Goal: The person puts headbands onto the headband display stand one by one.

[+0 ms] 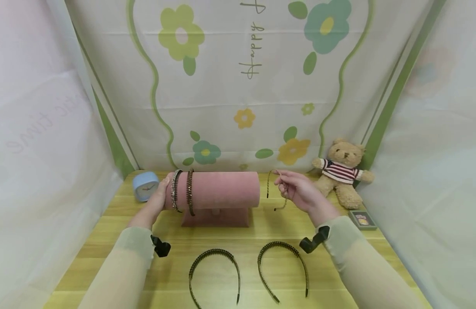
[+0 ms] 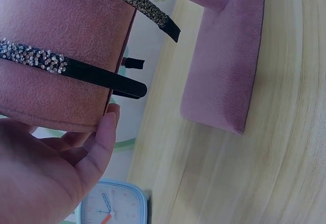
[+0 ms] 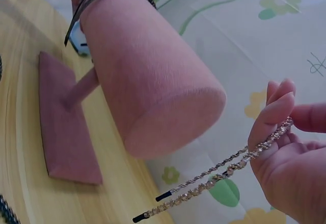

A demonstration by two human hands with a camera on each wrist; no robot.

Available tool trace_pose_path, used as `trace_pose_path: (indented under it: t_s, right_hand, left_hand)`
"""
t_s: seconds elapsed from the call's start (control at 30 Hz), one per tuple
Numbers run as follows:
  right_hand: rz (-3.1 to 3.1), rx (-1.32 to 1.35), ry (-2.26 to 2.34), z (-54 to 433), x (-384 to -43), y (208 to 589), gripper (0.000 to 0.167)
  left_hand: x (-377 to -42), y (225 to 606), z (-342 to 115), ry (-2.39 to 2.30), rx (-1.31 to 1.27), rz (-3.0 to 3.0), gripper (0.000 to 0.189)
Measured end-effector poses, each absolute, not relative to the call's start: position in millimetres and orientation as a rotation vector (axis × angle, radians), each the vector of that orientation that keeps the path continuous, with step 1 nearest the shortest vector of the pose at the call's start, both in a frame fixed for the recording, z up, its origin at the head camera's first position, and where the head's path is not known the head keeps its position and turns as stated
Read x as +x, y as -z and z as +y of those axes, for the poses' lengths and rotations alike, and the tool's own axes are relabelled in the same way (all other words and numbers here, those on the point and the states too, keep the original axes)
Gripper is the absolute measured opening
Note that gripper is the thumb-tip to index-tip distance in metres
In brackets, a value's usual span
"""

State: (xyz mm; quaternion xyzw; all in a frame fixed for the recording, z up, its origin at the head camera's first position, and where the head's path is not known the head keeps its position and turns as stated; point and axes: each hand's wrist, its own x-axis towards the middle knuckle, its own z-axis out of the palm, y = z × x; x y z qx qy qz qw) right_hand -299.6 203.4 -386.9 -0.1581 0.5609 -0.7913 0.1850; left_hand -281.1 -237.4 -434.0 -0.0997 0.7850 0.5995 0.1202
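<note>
A pink velvet headband stand (image 1: 226,189) with a horizontal roll and a flat base (image 1: 215,218) stands on the table. My left hand (image 1: 157,201) grips the left end of the roll, fingers around its edge. Two headbands sit on the roll near that end: a sparkly one (image 2: 33,56) and a brown beaded one (image 1: 189,193). To the right of the roll's free end, apart from it, my right hand (image 1: 299,193) pinches a thin twisted beaded headband (image 3: 204,182) at its curved top. Its two dark-tipped ends point toward the roll in the right wrist view.
Two dark braided headbands (image 1: 214,253) (image 1: 279,244) lie on the table in front of the stand. A blue clock (image 1: 145,185) stands at the back left. A teddy bear (image 1: 342,171) sits at the back right, with a small framed box (image 1: 363,219) before it.
</note>
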Motion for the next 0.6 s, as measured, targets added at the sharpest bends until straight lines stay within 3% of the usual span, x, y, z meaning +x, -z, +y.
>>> trace_pose_path:
  t_s: [0.37,0.6]
  right_hand:
    - [1.389,-0.483,2.301,182.7,-303.8,374.2,0.047]
    - [1.413,-0.410,2.362,163.8,-302.9,367.0,0.028]
  left_hand:
    - [-285.3,441.4,-238.9,-1.782,-0.244,2.313,0.094]
    - [-284.1,440.1,-239.3,-1.777,-0.234,2.306,0.097]
